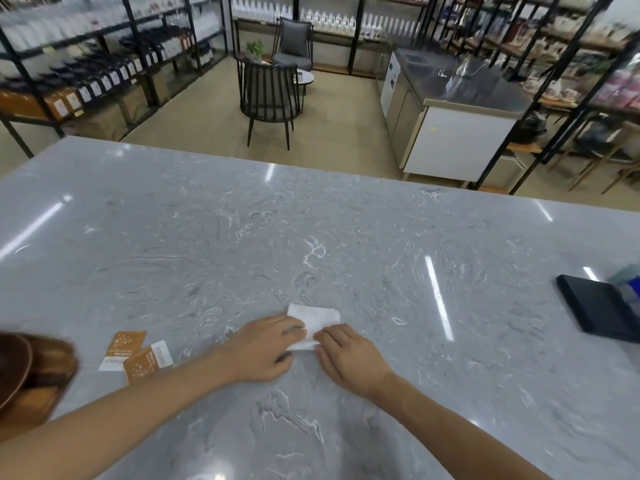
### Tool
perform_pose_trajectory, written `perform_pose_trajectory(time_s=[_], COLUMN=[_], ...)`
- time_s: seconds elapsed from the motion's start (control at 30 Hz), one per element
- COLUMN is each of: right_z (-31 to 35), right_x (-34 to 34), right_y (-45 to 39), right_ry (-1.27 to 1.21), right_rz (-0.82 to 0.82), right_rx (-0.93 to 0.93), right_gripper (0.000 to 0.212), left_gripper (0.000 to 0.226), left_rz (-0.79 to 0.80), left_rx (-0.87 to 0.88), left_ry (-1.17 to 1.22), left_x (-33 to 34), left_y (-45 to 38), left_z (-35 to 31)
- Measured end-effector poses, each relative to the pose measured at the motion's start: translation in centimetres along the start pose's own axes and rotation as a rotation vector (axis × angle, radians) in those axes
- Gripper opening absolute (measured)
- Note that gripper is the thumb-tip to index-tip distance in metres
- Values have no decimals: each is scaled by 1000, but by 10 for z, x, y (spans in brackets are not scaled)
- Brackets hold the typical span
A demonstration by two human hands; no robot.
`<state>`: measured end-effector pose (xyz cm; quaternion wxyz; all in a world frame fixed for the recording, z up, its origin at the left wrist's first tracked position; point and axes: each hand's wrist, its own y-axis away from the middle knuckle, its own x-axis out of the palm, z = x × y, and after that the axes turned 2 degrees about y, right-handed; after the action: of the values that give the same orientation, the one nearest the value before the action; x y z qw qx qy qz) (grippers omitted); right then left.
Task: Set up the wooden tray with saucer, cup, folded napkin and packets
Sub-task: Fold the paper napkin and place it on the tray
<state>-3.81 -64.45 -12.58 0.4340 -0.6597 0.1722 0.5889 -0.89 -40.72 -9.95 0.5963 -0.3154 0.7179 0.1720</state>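
Observation:
A white napkin (pixel 316 318), partly folded, lies on the grey marble counter (pixel 311 244) near its front middle. My left hand (pixel 266 348) rests flat on the napkin's left part, fingers pressing it down. My right hand (pixel 349 356) pinches the napkin's near right edge. Two orange-and-white packets (pixel 133 353) lie flat to the left of my left hand. At the far left edge a brown saucer (pixel 14 365) rests on the wooden tray (pixel 41 393), both blurred and cut off. No cup is in view.
A black flat device (pixel 602 310) with a blue-grey object behind it sits at the counter's right edge. Beyond the counter stand black chairs, a small round table, a white cabinet unit and shelves of bottles.

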Motion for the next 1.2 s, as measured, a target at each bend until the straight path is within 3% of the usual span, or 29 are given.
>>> perform_pose_trajectory(time_s=[0.17,0.3,0.5,0.67,0.8,1.03,1.2], right_z=[-1,-5,-1,10,19,17,20], right_x=[-11,-15,-7,6,17,32,19], right_y=[-9,-12,-27,-38,-33,-36,-44], right_ry=[-329,-538,-548,-263,-16,99,80], right_rz=[-14,-2,-73,37,65,45,190], right_rx=[345,548,801,887,811,834,880], right_gripper=[24,28,26,33,37,37,44], left_gripper=[17,17,34,38,59,64,64], left_rz=[-152,-192,-332,-214,-132,2,52], left_rx=[-215,-317,-603,-561,-474,-601,-591], left_ry=[350,505,612,374,90,59,71], left_x=[-5,-2,11,27,40,61,52], left_y=[-8,-14,-30,-38,-29,-42,-43], left_z=[2,11,8,-5,-3,4,5])
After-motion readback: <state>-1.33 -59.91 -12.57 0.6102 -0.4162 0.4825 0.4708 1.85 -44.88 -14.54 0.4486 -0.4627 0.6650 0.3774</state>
